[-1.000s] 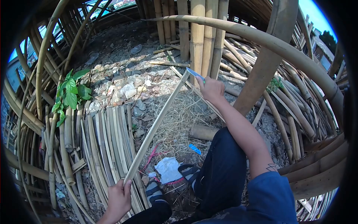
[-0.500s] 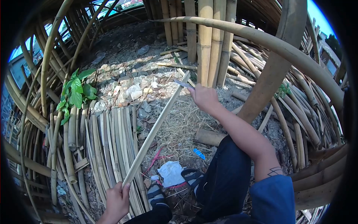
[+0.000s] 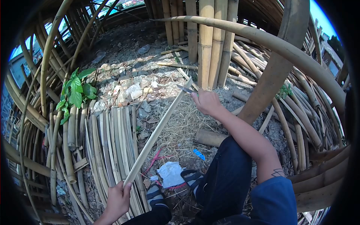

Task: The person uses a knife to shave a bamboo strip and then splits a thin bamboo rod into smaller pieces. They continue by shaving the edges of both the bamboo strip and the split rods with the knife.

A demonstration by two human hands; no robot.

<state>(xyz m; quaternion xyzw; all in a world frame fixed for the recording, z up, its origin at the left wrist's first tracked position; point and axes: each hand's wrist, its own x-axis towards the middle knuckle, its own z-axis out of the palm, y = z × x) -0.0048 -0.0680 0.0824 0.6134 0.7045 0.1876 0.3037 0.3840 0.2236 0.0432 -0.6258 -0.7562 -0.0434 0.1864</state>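
Observation:
A long pale bamboo strip (image 3: 155, 135) slants up and away from my left hand (image 3: 118, 200), whose fingers and thumb are closed on its near end. Wrapped round the handle of a knife (image 3: 185, 89), my right hand (image 3: 207, 102) is near the strip's far end. The knife's blade points left and overlaps the strip just below its tip. Most of the handle is hidden in my fingers. Under the strip lie straw-like shavings (image 3: 180, 125) on the ground.
Split bamboo strips (image 3: 108, 138) lie side by side at the left. Upright bamboo poles (image 3: 206, 48) stand ahead, and a curved pole (image 3: 262, 35) crosses above my right arm. A cut bamboo piece (image 3: 210, 138) lies by my knee, near a white cloth (image 3: 171, 174) and a blue object (image 3: 199, 154).
My right hand has shifted slightly right and down, and the knife blade now shows more plainly. My left hand keeps its hold, and the strip's far end has dipped slightly to the right.

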